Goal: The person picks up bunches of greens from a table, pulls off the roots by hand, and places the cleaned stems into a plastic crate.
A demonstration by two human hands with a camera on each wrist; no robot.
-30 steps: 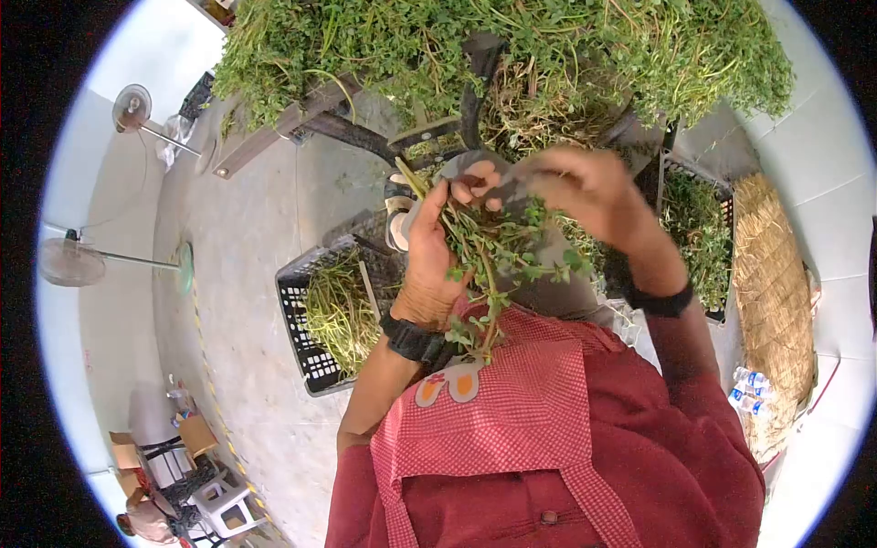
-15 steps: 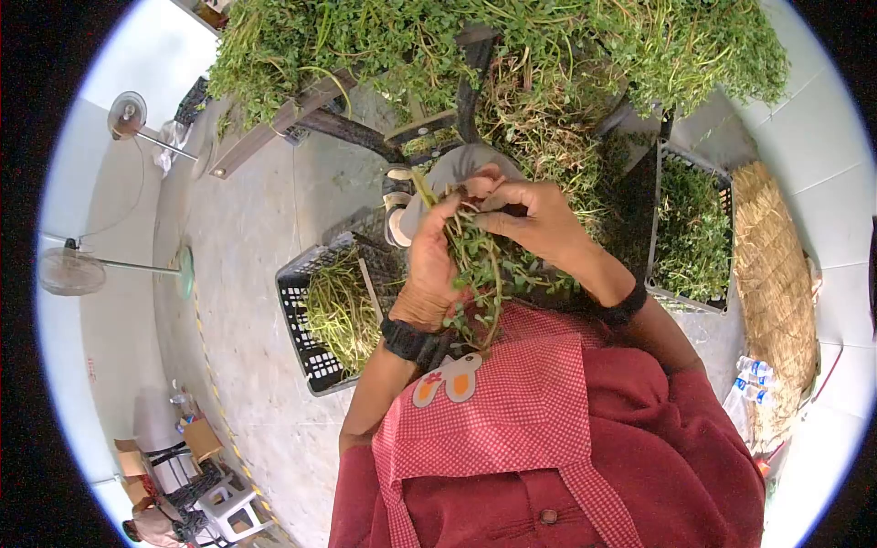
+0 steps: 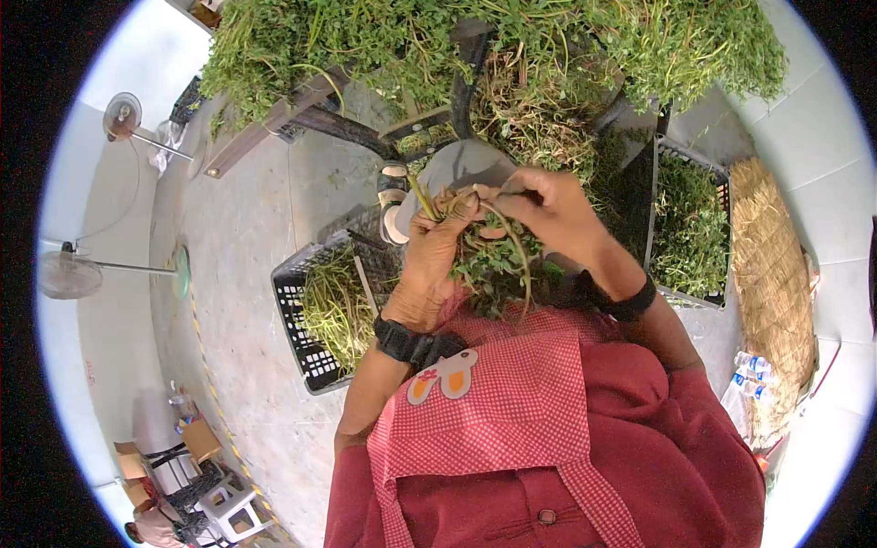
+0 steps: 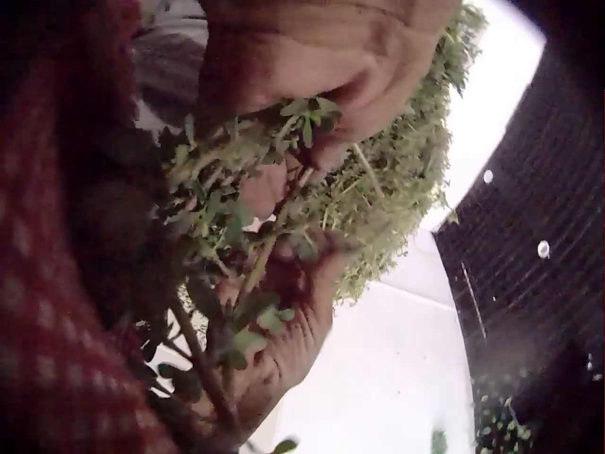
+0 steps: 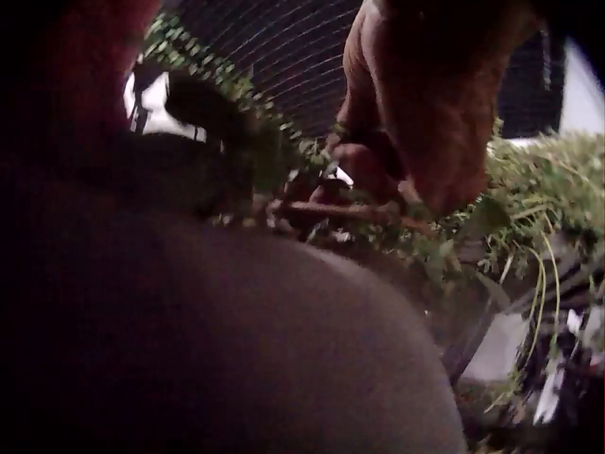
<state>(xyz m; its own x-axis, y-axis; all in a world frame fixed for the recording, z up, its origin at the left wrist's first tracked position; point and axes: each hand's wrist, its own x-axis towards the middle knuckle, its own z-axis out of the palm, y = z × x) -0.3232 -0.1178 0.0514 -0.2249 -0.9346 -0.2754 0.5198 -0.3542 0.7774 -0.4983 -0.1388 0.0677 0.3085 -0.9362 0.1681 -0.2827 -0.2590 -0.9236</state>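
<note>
My left hand grips a small bunch of leafy green stems in front of the apron, with thick pale stem ends poking up past the fingers. Close against it, the thumb and fingers of my right hand pinch a thin stem at the top of the bunch. One long brownish stem arcs down over the leaves. Small rounded leaves show near the hands in the left wrist view. The right wrist view is dark, with a reddish stem crossing below the fingers.
A large heap of greens covers the raised table ahead. Black crates with cut stems and leafy greens stand left and right on the floor. Dry plant litter lies beneath the table. A rolled straw mat leans at the right wall.
My right hand has come in from the right to the bunch and now pinches a stem there. The left hand keeps its grip, and the bunch's leaves hang lower and shifted right.
</note>
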